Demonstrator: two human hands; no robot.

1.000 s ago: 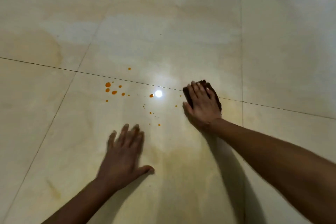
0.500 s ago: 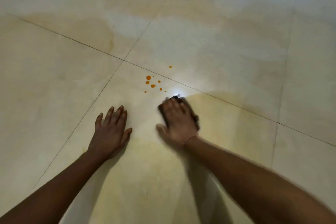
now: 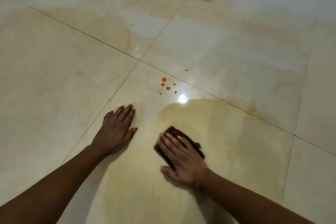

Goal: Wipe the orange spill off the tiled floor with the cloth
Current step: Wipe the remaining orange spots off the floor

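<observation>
On the tiled floor (image 3: 54, 82), the left hand (image 3: 116, 129) rests on a tile. To its right, near but apart, the right hand (image 3: 183, 162) lies on top of a cloth (image 3: 195, 145). Spilled drops (image 3: 164, 79) sit beyond both hands, just beside a tile joint. A wet smear (image 3: 227, 123) surrounds the cloth.

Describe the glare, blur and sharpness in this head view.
Head view: a white glare spot burns out the tile beside the orange drops; the right hand and brown cloth under it are motion-blurred; the left hand, lying flat, is sharp.
</observation>
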